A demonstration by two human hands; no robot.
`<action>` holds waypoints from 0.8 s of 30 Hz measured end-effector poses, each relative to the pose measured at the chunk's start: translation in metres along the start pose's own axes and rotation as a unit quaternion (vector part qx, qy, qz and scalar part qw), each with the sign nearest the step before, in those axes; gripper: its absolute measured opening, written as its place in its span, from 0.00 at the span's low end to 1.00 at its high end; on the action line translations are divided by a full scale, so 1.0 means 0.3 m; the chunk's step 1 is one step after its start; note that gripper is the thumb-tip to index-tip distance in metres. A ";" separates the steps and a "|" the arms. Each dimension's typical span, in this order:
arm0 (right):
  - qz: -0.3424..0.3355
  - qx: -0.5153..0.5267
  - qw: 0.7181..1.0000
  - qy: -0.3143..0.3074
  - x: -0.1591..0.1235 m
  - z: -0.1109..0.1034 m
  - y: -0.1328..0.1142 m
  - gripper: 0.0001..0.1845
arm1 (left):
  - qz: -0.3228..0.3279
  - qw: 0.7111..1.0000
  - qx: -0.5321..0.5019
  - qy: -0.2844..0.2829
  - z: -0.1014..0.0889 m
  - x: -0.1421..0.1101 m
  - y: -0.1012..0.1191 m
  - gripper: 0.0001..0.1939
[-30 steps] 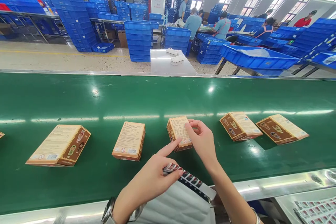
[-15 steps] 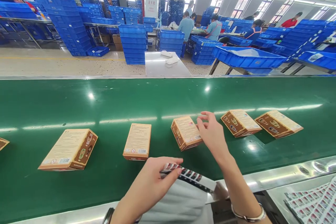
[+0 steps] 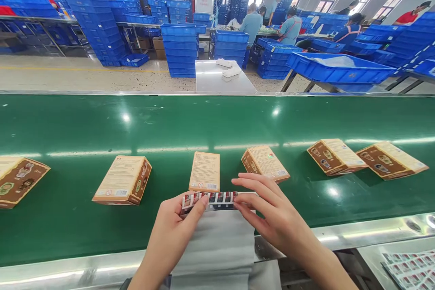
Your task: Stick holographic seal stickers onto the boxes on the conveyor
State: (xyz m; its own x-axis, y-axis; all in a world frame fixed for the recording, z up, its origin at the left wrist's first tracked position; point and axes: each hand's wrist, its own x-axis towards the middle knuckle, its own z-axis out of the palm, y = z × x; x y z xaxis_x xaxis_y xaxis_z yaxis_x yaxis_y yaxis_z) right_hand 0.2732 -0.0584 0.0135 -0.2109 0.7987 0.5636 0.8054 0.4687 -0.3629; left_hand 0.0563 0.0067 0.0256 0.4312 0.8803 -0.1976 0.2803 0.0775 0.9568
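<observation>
Green belt runs from side to side beneath and beyond both hands, framed by a metal rail on the near side. Past its far edge, well apart from the hands, stand stacks of blue crates, and several people in blue or red tops are among them. Straight ahead of the hands, also beyond the belt, is a pale tabletop carrying two white objects. A wide blue tray sits on a stand farther to the right.

Grey fabric hangs between the forearms, just below the hands.

Six tan-and-brown boxes lie on the belt. One is directly beyond the space between the hands; another is just beyond the right hand's fingers. Two more lie farther right, the nearer one close beside the outer one. To the left of the left hand is a box with its brown side facing right, and past it another is cut off by the view.

Printed sheets are fanned out on a metal surface, right of the right forearm.

Smallest is the printed strip, held in front of the body. The left hand clamps its left part, thumb on top; the right hand has its fingers spread, index and thumb tips at the strip's right end, though whether they pinch it I cannot tell.
</observation>
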 end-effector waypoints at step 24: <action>0.424 0.407 0.805 0.075 0.076 0.078 0.176 0.21 | 0.141 0.958 0.192 -0.157 0.033 0.026 -0.013 0.10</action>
State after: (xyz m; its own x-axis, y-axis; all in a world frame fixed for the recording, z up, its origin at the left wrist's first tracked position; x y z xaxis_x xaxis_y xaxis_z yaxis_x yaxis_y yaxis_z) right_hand 0.2978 -0.0065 -0.0102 0.3414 0.9363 -0.0827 -0.0192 -0.0810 -0.9965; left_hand 0.0670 0.0085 0.0182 0.7557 0.6526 -0.0547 0.3840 -0.3739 0.8442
